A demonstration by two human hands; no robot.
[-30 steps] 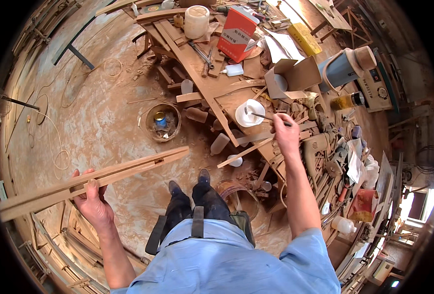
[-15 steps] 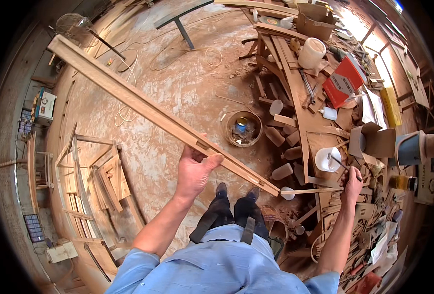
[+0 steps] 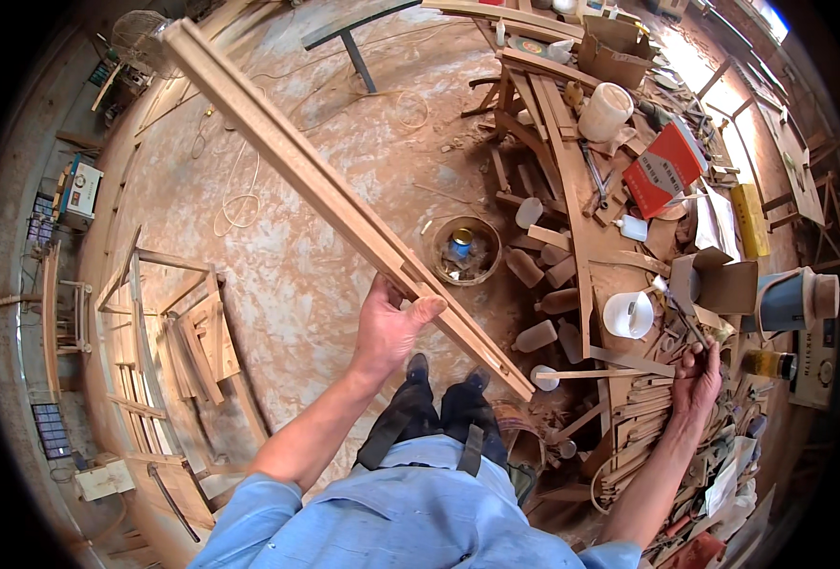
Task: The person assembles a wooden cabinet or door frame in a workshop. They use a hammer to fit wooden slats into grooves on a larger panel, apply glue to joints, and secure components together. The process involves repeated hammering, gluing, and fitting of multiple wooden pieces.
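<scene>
My left hand [image 3: 396, 327] is closed around a long pale wooden rail [image 3: 287, 156] with a groove along its length. The rail slants from the upper left down to the right, its lower end above the workbench's near side. A short slot shows in the rail near my thumb. Over the bench, my right hand [image 3: 699, 379] has its fingertips at the end of a thin, dark-handled brush [image 3: 687, 321] with a pale tip. The brush lies outside a white plastic cup [image 3: 627, 314], to its right. Part of my right-hand grip is hidden.
The cluttered workbench [image 3: 572, 180] holds a red-and-grey box [image 3: 666, 168], a white jug [image 3: 606, 112], an open cardboard box [image 3: 723, 282] and many wood strips [image 3: 643, 427]. On the floor are a round basin [image 3: 467, 275] and, at left, a wooden frame [image 3: 168, 258].
The brush has come out of the white cup and moved right with my right hand. The rail has turned steeper, its far end shifting up and to the right.
</scene>
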